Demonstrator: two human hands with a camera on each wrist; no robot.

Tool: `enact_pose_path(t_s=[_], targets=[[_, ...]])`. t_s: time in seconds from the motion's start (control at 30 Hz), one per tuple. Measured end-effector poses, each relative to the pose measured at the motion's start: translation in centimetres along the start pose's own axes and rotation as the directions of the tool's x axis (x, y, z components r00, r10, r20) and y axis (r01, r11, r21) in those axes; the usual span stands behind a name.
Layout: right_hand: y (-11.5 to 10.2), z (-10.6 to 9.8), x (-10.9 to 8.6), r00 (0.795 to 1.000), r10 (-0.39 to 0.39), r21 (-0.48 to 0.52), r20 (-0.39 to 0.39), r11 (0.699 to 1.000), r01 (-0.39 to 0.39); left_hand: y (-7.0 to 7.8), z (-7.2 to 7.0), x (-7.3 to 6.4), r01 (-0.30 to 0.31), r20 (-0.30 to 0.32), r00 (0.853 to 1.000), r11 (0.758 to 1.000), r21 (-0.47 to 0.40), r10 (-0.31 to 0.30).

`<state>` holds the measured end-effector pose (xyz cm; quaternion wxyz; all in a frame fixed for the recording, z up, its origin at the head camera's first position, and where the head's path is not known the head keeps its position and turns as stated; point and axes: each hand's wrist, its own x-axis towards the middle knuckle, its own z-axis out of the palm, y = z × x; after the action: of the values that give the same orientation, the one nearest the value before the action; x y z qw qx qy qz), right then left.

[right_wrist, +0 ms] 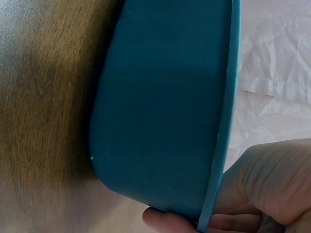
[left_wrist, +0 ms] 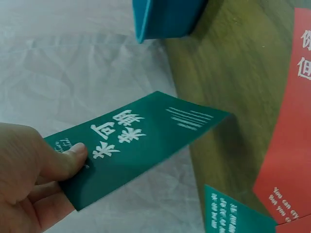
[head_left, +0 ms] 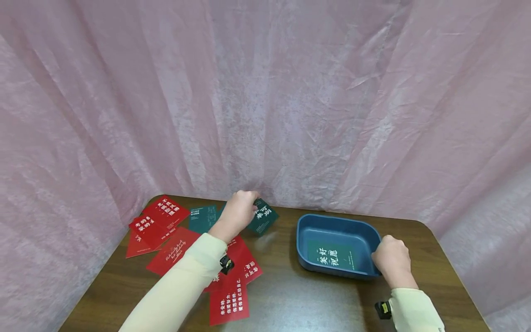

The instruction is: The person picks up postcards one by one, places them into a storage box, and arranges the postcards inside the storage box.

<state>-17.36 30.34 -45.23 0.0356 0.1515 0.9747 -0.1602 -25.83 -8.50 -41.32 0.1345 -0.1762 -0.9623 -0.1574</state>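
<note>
Between thumb and fingers my left hand (head_left: 237, 213) pinches a dark green card (left_wrist: 141, 141) with white characters by one end; in the left wrist view the card is raised and tilted. My right hand (head_left: 392, 259) grips the right-hand rim of a blue plastic bin (right_wrist: 160, 107), fingers on its outer wall. Inside the bin, flat on its floor, lies another green card (head_left: 332, 256) with white lettering. Beneath and behind my left hand, a further green card (head_left: 203, 218) lies on the table near the back edge.
Several red cards (head_left: 229, 302) with white writing overlap on the left half of the wooden table (head_left: 286, 295), some partly hidden by my left sleeve. A pink curtain (head_left: 282, 101) hangs right behind the table's back edge.
</note>
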Motion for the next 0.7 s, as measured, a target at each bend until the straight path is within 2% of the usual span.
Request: enact_pose_path(t_s=[0.1,0.2,0.37,0.5,0.7], targets=[[0.1,0.0,0.0,1.000,-0.001,-0.003,0.001,1.000,0.001,0.5,-0.5,-0.1,0.041,-0.050,0.998,0.996,-0.079,-0.045],[0.1,0.0,0.0,1.000,-0.002,-0.004,-0.004,1.000,0.002,1.0,-0.9,-0.3,0.087,-0.106,0.988,0.979,-0.185,-0.108],[-0.1,0.3,0.0,1.000,-0.012,0.002,-0.021,1.000,0.012,2.1,-1.0,-0.3,0.102,-0.232,0.956,0.946,-0.308,-0.179],[-0.1,0.3,0.0,0.999,-0.008,0.003,-0.032,1.000,0.008,3.5,-0.6,-0.5,0.097,-0.272,0.935,0.902,-0.420,-0.228],[-0.1,0.4,0.0,0.999,-0.008,0.002,-0.039,1.000,0.008,5.7,0.2,-0.4,0.071,-0.268,0.926,0.819,-0.569,-0.266]])
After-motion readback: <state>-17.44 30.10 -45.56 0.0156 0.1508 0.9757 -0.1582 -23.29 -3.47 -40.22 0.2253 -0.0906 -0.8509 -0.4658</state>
